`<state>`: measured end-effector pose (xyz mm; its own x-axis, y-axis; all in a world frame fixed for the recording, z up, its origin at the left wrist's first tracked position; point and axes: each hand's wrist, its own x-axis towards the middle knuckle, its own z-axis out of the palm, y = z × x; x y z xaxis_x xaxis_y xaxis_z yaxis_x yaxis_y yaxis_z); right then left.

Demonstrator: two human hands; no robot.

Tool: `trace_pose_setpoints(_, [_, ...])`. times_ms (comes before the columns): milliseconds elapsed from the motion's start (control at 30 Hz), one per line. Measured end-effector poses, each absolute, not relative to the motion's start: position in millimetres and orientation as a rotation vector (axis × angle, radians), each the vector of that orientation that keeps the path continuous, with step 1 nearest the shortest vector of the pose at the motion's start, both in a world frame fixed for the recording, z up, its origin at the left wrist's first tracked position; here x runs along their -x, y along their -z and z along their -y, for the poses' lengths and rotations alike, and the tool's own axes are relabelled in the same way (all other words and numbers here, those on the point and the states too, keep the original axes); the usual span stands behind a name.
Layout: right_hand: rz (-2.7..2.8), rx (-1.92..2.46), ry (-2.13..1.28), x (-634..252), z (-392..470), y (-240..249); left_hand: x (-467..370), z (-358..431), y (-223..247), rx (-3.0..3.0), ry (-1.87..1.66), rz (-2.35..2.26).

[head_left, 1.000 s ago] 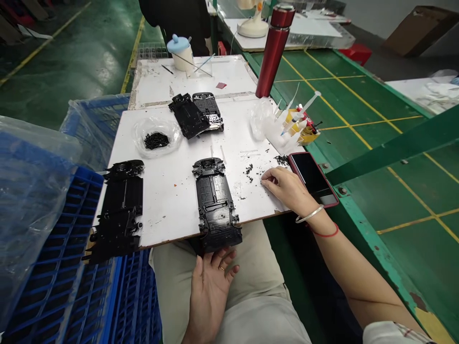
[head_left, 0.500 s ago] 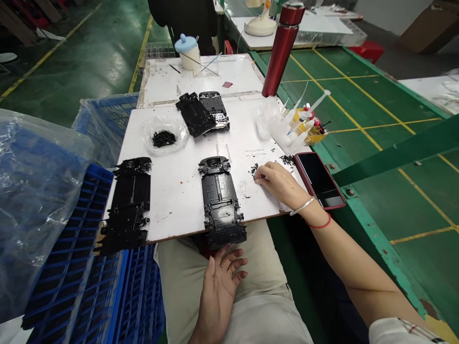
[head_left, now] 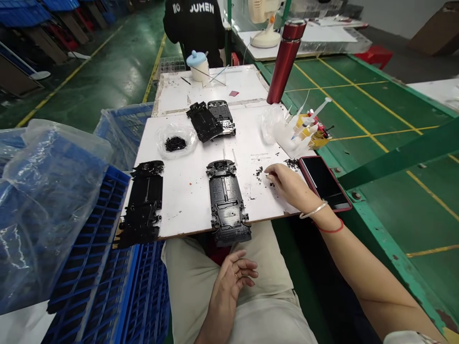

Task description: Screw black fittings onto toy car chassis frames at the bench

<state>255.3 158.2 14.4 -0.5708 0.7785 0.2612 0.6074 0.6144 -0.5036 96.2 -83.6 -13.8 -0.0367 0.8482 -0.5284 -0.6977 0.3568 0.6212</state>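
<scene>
My right hand (head_left: 289,186) rests low over the white board, thumb and fingertips pinched together. Whatever is between the fingertips is too small to make out. Tiny black parts (head_left: 258,173) lie scattered just left of those fingers. My left hand (head_left: 229,285) is held palm up above my lap, fingers apart and slightly bent, with nothing in it. Just beyond it a black toy car chassis (head_left: 229,200) lies lengthwise, its near end sticking out past the board's edge. Another black chassis (head_left: 145,200) lies at the board's left side.
Two more chassis (head_left: 205,122) overlap farther back, beside a plastic bag of black screw-like parts (head_left: 175,143). A phone (head_left: 324,181), a yellow box with syringes (head_left: 319,136) and a red flask (head_left: 287,62) stand or lie to the right. Blue crates (head_left: 89,258) are at left. A person (head_left: 195,28) sits ahead.
My view has tilted up a little. My right hand has drawn slightly away from the nearest tiny parts, and my left hand has moved back from the middle chassis's near end.
</scene>
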Motion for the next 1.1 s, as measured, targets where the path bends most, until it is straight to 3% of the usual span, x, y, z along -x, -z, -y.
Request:
trace_pose_setpoints(200, [1.6,1.035,-1.552,-246,-109,-30,-85,66,-21,-0.77,-1.191,-1.488])
trace_pose_setpoints(333, [1.211,0.891,-1.946,-228,-69,-22,-82,46,-41,-1.004,-1.398,-1.669])
trace_pose_setpoints(633, [0.882,0.925,-2.05,-210,-25,-14,-72,40,-24,-1.925,-1.51,-1.802])
trace_pose_setpoints(1100, [0.984,0.945,-1.956,-217,-17,-12,-69,37,-19,-2.098,-1.458,-1.714])
